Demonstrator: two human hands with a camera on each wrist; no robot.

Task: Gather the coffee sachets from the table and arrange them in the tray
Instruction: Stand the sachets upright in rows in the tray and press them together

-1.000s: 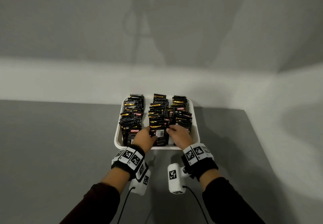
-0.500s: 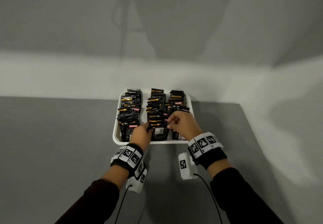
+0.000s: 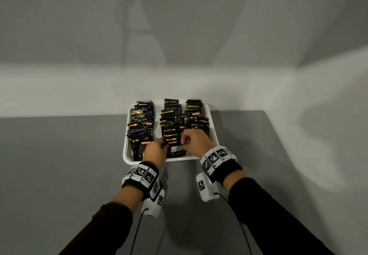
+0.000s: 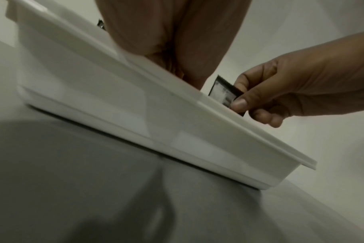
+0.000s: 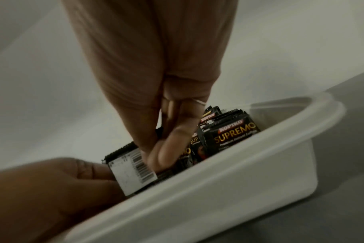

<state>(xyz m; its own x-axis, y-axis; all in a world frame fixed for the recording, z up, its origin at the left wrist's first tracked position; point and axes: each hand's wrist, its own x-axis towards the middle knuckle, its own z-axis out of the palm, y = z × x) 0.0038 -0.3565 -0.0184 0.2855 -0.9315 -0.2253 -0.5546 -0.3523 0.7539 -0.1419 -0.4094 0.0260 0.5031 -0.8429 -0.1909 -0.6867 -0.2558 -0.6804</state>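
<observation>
A white tray (image 3: 126,156) on the grey table holds three rows of black coffee sachets (image 3: 141,124), standing on edge. Both hands meet at the front sachet (image 3: 175,145) of the middle row. My left hand (image 3: 159,148) holds its left edge with curled fingers. My right hand (image 3: 187,142) pinches its right side between thumb and fingers. The right wrist view shows this sachet's (image 5: 133,169) white barcode back facing me, the left hand (image 5: 52,184) at its edge and the right hand (image 5: 162,154) against it. Seen from the left wrist, the right thumb presses the sachet (image 4: 221,92) above the tray wall (image 4: 114,115).
The tray stands at the table's far edge against a pale wall (image 3: 179,36). Grey tabletop (image 3: 59,175) stretches to the left and front. The table's right edge (image 3: 278,135) lies a short way right of the tray. No loose sachets show on the table.
The right hand rose from the tray's front over the rows, then came back to the front middle sachet and pinched it. The left hand stayed at that sachet's left edge.
</observation>
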